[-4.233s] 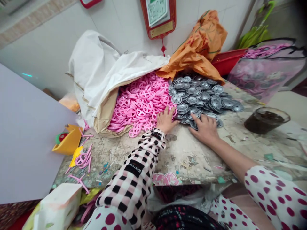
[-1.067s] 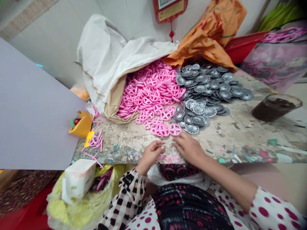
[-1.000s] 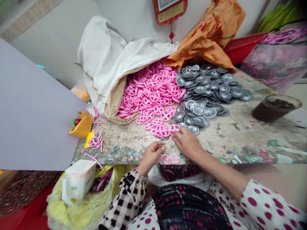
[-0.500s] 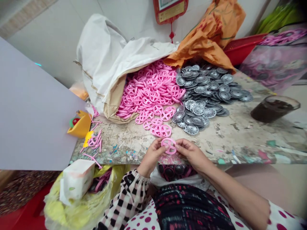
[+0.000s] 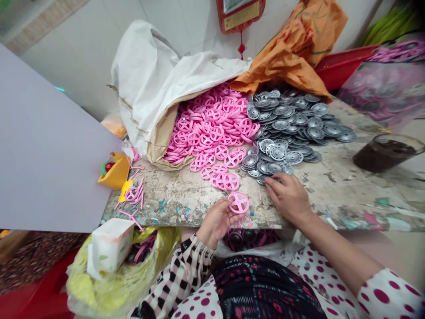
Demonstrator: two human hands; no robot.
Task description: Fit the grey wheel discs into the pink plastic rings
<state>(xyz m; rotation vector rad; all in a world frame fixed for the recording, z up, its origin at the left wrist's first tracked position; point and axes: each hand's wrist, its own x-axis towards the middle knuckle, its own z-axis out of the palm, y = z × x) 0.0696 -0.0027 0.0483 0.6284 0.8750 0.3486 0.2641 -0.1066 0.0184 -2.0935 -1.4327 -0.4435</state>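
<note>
L hand (image 5: 217,223) palm up, curled; R hand (image 5: 287,204) palm down, outstretched

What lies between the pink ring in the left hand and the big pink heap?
Beyond the ring in the left hand, the head view shows a small scatter of loose pink rings on the stained table, spilling from the heap.

Bench (image 5: 345,195): worn top, crusted with paint flecks and scraps. Clock positions read from bench centre. At 12, a heap of pink plastic wheels (image 5: 207,133) spilling from a paper-lined white sack (image 5: 149,84), a few lying singly toward centre. At 1, grey discs (image 5: 288,124) in overlapping layers, touching the pink heap. At 3, a glass jar of dark liquid (image 5: 387,153). At 9, loose pink rods (image 5: 134,195) beside a yellow scoop (image 5: 116,172).
</note>
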